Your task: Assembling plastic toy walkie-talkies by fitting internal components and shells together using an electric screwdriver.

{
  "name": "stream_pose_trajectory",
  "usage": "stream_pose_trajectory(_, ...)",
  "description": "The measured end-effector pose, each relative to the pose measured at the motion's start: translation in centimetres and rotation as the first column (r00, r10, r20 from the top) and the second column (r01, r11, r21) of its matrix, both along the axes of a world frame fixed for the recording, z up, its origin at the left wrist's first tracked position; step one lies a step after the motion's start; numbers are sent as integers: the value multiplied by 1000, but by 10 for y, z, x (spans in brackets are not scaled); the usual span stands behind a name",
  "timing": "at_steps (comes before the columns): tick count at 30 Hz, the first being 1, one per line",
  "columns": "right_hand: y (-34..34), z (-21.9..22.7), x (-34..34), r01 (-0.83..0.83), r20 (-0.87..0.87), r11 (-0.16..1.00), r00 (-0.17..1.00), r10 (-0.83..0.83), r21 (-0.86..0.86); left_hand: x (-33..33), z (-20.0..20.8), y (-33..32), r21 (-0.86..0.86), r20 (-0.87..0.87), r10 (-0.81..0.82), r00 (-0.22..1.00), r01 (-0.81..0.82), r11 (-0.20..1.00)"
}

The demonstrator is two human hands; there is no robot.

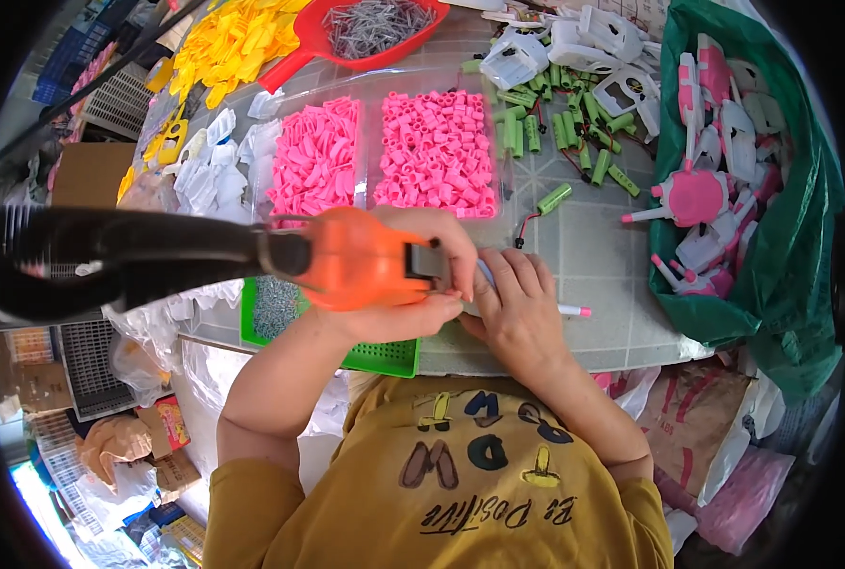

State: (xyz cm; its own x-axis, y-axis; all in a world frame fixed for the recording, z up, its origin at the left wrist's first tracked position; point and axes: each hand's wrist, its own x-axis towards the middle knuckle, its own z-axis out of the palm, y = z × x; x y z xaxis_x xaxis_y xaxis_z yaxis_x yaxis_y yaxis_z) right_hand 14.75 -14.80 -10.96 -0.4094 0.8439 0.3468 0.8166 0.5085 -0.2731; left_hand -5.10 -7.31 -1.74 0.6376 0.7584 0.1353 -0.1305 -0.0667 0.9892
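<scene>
Near the table's front edge, my left hand (446, 247) and my right hand (517, 308) are together around a white plastic piece with a pink tip (577, 311). Its tip sticks out to the right from under my right hand, whose fingers are wrapped over the piece. The fingers of my left hand are pinched together at its left end. An orange tool head (361, 258) on a black arm hangs in front of the view and covers much of my left hand. Most of the held piece is hidden.
Trays of pink parts (437, 152) lie beyond my hands, with a red scoop of screws (375, 28) behind. A green tray (385, 358) sits under my left forearm. Wired green batteries (555, 197) and white shells (514, 57) lie farther right. A green bag (792, 237) holds pink-and-white pieces.
</scene>
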Motion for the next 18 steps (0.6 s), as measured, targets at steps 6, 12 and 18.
stream_pose_trajectory(6, 1, 4, 5, -5, 1, 1000, 1000, 5, -23, -6, -10, -13, 72, -67, 142, 988, -138, 988)
stream_pose_trajectory(12, 5, 21, 39, -27, -480, 969, 872, -98, -247, -11, 24, -25, 124, 330, -127, 936, 90, 988)
stream_pose_trajectory(18, -1, 36, 76, -237, -699, 869, 697, -158, -434, -28, 1, 20, -15, 406, -707, 579, 778, 629)
